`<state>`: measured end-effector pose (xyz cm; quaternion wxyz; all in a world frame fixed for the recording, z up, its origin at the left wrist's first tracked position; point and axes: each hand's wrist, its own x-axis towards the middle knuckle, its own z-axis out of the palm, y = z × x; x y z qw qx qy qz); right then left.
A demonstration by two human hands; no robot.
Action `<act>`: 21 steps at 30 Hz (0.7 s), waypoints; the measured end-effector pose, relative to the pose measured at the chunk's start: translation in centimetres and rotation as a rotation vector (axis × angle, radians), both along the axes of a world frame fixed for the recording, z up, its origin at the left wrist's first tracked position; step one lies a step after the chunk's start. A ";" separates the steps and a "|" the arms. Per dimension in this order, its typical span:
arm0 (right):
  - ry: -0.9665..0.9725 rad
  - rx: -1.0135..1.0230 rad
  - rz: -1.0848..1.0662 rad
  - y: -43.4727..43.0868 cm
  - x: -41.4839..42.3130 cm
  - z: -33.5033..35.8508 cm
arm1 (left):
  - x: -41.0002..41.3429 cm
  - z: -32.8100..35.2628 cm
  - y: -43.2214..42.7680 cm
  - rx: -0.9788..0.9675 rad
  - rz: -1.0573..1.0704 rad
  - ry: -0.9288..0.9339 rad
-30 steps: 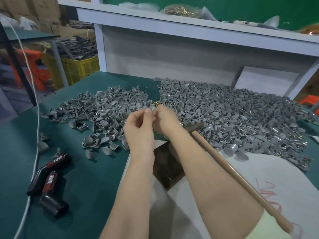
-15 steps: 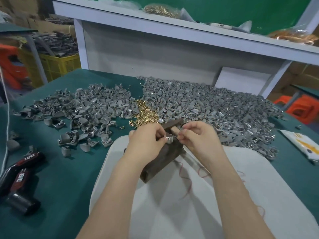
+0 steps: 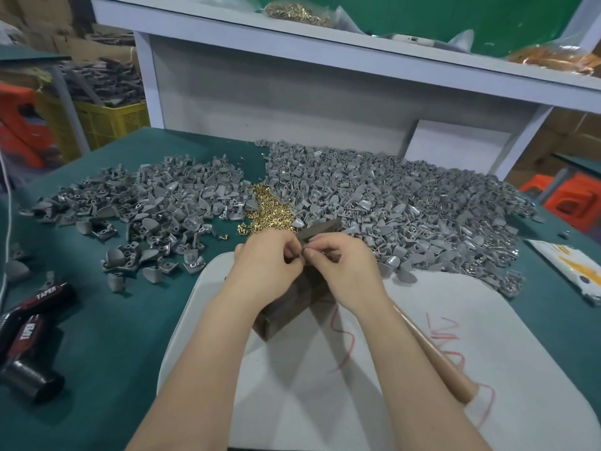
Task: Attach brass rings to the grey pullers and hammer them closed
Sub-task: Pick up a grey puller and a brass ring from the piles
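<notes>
Over the block (image 3: 283, 315), left hand (image 3: 266, 266), right hand (image 3: 349, 271), curled fingers (image 3: 325, 243) on one piece (image 3: 304, 253).

The left hand (image 3: 266, 265) and right hand (image 3: 344, 268) pinch a small part (image 3: 304, 251), mostly hidden, between their fingertips over a block (image 3: 286, 309). Rings (image 3: 268, 211) lie just beyond the fingers, with pullers (image 3: 390, 203) heaped on either side.

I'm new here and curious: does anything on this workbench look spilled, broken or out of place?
Nothing looks broken. A few brass rings lie loose beside their heap on the green table, some grey pullers lie apart from their pile, and red scribbles mark the white mat.
</notes>
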<state>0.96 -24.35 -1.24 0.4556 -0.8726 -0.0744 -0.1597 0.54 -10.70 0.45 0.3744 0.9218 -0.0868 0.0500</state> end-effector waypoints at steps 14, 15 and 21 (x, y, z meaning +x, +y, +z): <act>0.014 -0.134 -0.034 0.0 -0.1 0.1 | -0.1 0.0 0.0 0.018 0.024 0.000; 0.017 -0.143 -0.036 0.0 -0.1 0.1 | 0.0 0.0 0.0 0.018 0.023 -0.002; 0.041 -0.158 -0.036 0.1 -0.1 0.1 | 0.0 -0.1 0.0 0.012 0.022 -0.018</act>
